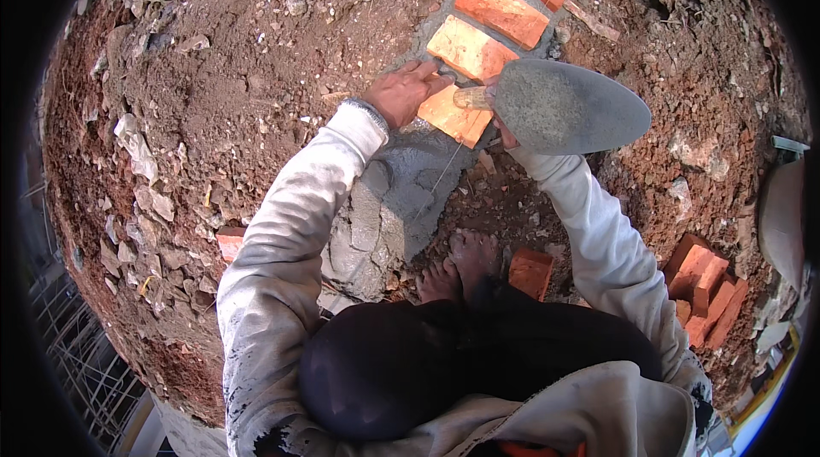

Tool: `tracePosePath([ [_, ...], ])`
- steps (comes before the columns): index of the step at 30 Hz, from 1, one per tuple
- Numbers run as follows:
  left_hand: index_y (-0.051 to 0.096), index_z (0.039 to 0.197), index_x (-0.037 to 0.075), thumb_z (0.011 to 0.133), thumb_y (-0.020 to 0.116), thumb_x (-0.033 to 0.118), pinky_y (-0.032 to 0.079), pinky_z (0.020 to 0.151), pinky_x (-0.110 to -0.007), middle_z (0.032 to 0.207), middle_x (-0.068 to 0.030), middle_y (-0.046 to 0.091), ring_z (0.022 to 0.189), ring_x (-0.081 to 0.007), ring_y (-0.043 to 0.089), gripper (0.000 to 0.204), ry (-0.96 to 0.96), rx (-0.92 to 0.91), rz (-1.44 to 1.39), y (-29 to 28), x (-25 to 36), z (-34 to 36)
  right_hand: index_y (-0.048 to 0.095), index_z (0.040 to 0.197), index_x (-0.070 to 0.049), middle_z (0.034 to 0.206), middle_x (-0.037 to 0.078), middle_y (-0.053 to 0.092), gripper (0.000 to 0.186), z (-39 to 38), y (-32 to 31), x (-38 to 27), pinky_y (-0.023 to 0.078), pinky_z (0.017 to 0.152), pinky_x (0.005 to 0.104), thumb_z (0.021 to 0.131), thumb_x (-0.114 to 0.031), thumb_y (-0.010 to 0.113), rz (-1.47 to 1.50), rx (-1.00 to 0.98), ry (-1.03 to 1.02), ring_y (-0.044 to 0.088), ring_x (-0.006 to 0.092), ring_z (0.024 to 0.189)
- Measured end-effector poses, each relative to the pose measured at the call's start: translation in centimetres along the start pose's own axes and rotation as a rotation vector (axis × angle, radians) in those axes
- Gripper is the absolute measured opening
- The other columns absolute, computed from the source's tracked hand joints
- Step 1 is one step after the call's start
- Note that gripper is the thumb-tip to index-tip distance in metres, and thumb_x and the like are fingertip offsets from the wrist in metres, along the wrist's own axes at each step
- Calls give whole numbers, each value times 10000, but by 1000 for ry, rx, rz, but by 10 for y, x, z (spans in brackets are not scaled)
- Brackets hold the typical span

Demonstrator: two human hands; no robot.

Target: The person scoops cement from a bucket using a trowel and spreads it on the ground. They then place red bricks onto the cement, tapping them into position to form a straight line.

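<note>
My left hand grips the left end of an orange brick lying on the grey mortar bed, its fingertips bent over the brick's top edge. My right hand, mostly hidden under the blade, holds a trowel by its wooden handle beside that brick's right end. The trowel's blade points right and is coated with grey mortar. Just beyond, another brick and several more form a row across the bed, with mortar between them. A thin string runs diagonally over the bed.
Loose bricks lie by the bare feet, one beside them and a small pile at right. Rubble-strewn soil borders both sides. A curved pan sits at far right. Metal rods show at lower left.
</note>
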State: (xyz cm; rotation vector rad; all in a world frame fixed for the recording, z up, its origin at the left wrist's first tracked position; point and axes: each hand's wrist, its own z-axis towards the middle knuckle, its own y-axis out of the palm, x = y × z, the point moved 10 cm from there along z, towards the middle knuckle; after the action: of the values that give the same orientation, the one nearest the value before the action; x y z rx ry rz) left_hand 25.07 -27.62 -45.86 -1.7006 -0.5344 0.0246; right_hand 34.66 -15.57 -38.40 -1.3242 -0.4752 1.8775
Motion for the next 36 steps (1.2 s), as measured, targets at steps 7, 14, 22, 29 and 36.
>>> tracePosePath([
  [7,472,1354,189,865,552,143,480,955,-393,1291,-87,451,1197,-293,483,497,-12,-5,-39,7,-14,0,586,1125,-36,1102,87,616,241,-1,2,-11,513,691,265,886,-13,581,156,-67,-6,605,144,858],
  [14,483,1350,194,848,605,190,483,950,-393,1308,-106,448,1179,-312,499,517,-50,9,-49,11,-13,-1,595,1116,-26,1089,107,621,235,-5,5,-16,516,703,231,882,-4,588,164,-81,-36,610,146,879],
  [22,453,1379,205,784,669,169,460,991,-379,1349,-110,434,1236,-313,466,634,6,37,10,0,-9,-3,595,1110,-16,1028,122,640,184,2,5,-16,531,585,207,945,-65,532,-8,-34,-132,623,112,626],
  [29,425,1403,174,698,769,198,350,1094,-388,1422,-122,416,1305,-331,404,785,-15,-37,-178,0,-30,-13,599,1115,-31,1069,102,630,226,0,-12,-17,527,732,257,889,-24,597,606,107,179,621,129,901],
  [36,444,1392,203,693,779,236,327,1107,-381,1413,-117,435,1333,-300,375,775,-17,-80,-124,5,-38,-9,614,1087,-34,1070,102,632,224,-6,16,-7,529,725,266,864,-8,614,763,-10,351,625,150,891],
])
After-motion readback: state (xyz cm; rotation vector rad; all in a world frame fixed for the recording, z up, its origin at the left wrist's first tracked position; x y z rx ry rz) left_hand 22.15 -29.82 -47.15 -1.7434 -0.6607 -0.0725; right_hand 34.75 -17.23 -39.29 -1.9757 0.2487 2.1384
